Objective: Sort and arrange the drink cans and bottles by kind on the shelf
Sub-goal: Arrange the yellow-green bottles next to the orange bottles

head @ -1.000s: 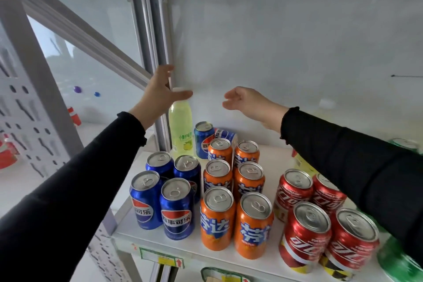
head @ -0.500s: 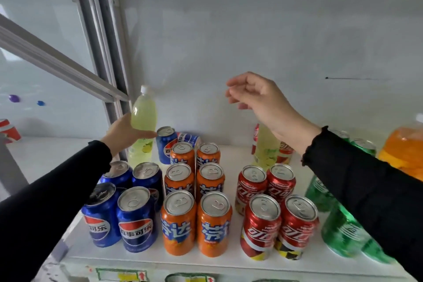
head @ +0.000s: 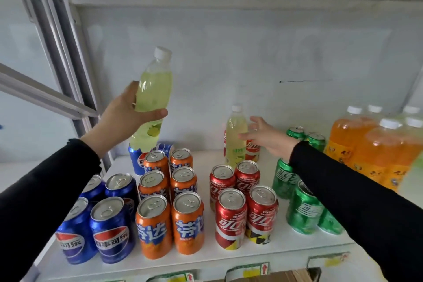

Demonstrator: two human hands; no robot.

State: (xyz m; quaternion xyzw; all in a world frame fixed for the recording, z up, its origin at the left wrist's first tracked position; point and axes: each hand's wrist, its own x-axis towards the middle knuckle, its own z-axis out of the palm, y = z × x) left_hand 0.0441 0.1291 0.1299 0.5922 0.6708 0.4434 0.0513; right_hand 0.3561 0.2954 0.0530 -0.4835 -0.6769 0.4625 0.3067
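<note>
left hand [head: 123, 117] gripping raised lemon bottle [head: 152, 96], right hand [head: 269, 137] spread

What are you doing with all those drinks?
A person is sorting drinks on a shelf. The left hand holds a yellow-green bottle up in the air above the blue cans. The right hand, fingers open, reaches toward a matching bottle standing at the back behind the red cans. Orange cans, green cans and orange bottles already stand in their own groups.
</note>
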